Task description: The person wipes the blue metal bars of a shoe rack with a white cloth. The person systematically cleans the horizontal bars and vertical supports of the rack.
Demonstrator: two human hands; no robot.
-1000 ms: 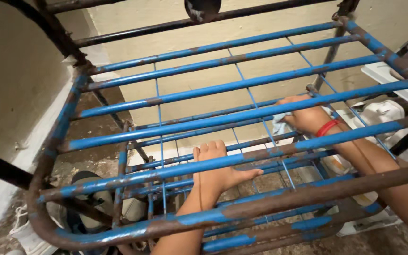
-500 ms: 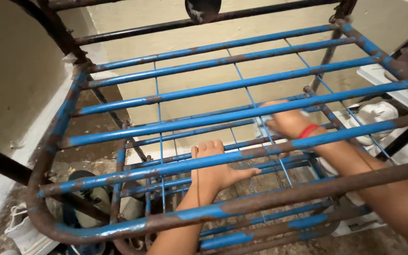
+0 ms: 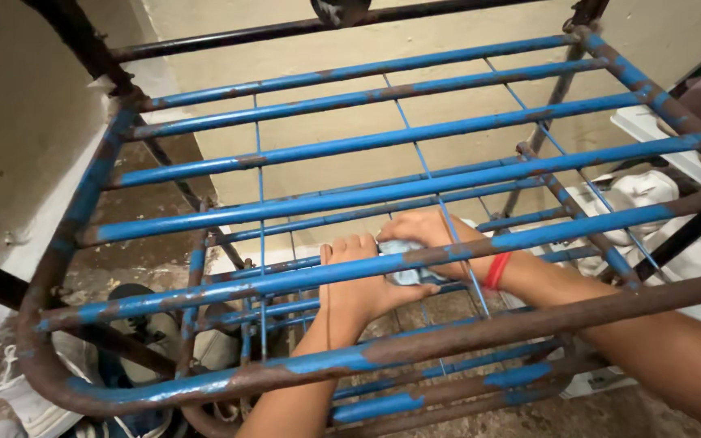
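Blue paint flakes off a rusty metal rack [image 3: 350, 146] that fills the view, its bars running crosswise on two levels above a stained floor [image 3: 148, 243]. Both arms reach in under the top bars. The left hand [image 3: 359, 284] is wrapped over a bar of the lower level, fingers [image 3: 349, 243] curled across the top and thumb spread to the right. Just beside it, touching it at the thumb side, the right hand [image 3: 432, 239] clenches a crumpled pale blue cloth [image 3: 403, 259] and presses it down on the same lower bar. A red band [image 3: 496, 270] circles the right wrist. White shoes [image 3: 638, 191] sit on the floor at the right beyond the rack, and more shoes [image 3: 148, 341] lie beneath its near left corner. Cream walls [image 3: 18, 122] close in at the left and behind.
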